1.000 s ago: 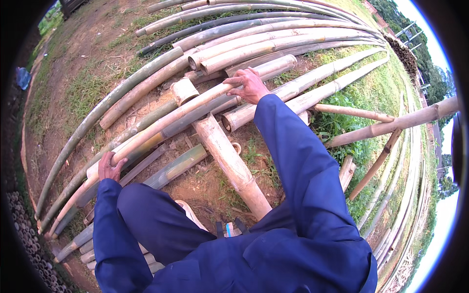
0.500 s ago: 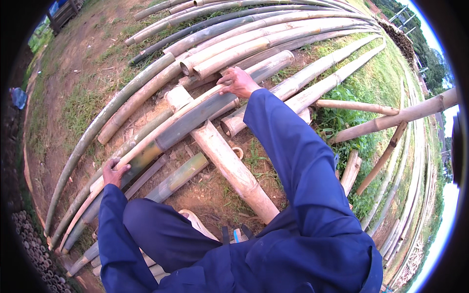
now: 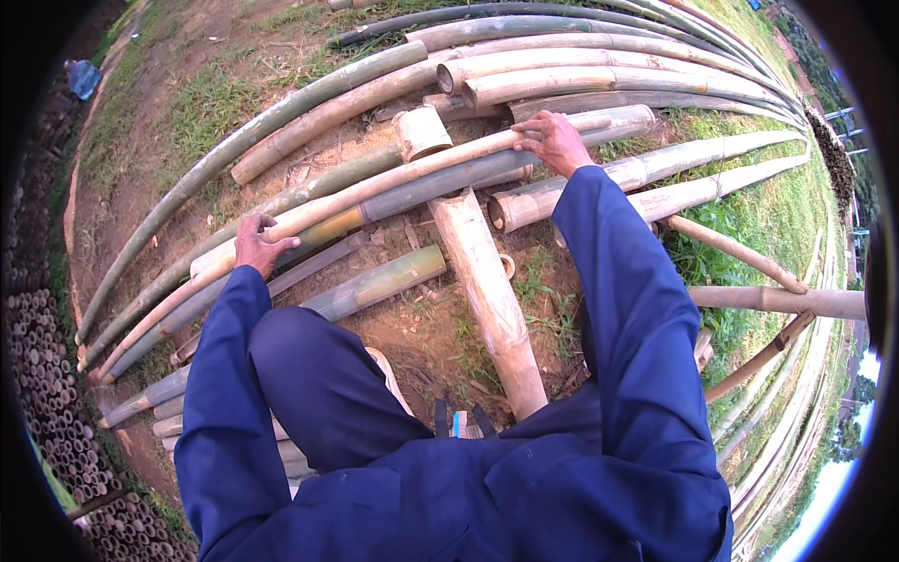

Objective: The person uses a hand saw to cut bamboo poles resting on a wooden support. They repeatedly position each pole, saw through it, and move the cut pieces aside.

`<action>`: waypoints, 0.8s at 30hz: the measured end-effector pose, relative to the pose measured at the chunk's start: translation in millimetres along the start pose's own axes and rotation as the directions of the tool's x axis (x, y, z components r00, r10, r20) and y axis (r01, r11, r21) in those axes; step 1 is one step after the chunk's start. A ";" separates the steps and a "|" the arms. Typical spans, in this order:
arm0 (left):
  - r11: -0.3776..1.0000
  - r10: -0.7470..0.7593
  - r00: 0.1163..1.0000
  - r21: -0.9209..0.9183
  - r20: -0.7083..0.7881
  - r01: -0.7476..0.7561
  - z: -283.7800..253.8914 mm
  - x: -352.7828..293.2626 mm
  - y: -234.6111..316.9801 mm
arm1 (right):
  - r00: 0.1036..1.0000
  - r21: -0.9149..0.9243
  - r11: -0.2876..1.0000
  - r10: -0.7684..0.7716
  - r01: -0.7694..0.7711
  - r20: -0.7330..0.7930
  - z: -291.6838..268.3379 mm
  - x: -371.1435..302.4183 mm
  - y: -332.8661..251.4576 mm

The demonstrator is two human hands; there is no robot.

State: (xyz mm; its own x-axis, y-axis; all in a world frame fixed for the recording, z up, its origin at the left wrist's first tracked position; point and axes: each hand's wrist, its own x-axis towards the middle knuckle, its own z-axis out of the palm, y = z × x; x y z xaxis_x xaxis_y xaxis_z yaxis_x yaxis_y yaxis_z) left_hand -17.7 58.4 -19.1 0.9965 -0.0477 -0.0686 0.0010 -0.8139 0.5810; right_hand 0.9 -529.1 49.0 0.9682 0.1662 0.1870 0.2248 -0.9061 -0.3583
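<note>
A long, slender pale bamboo pole (image 3: 403,175) slants from the lower left up to the right, lying along a thicker grey-green bamboo pole (image 3: 431,189). My left hand (image 3: 260,245) grips it lower down, with the thumb on the near side and the fingers on the far side. Near the pole's upper right end, my right hand (image 3: 554,142) pinches it, and the tip sticks out past the fingers. Below the thick pole, a stout pale bamboo length (image 3: 492,309) runs toward my legs. Just beyond both poles is a short bamboo stub (image 3: 421,136).
Several long bamboo poles (image 3: 599,58) lie across the grass at the far side. A cut green bamboo piece (image 3: 384,281) rests by my knee. To the right stands a bamboo frame (image 3: 777,300). Stacked bamboo ends (image 3: 56,384) line the left edge.
My view has shifted, so the scene sits further right. The pale pole's tip now shows beyond my right hand, where before it seemed to end at the fingers. Both hands stay on it.
</note>
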 end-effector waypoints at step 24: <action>0.831 0.331 0.771 0.219 0.544 -0.511 181.3 87.8 365.2 | 0.987 -0.177 0.979 0.073 -0.099 -0.146 4.8 -34.1 -15.5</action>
State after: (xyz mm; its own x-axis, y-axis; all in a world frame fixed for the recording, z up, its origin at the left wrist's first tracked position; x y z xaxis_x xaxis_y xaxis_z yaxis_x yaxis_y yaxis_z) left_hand 55.0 -348.0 40.0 0.7234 -0.6209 -0.3019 -0.5268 -0.7790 0.3400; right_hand -35.1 -518.9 43.8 0.9557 0.0409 0.2916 0.1048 -0.9727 -0.2071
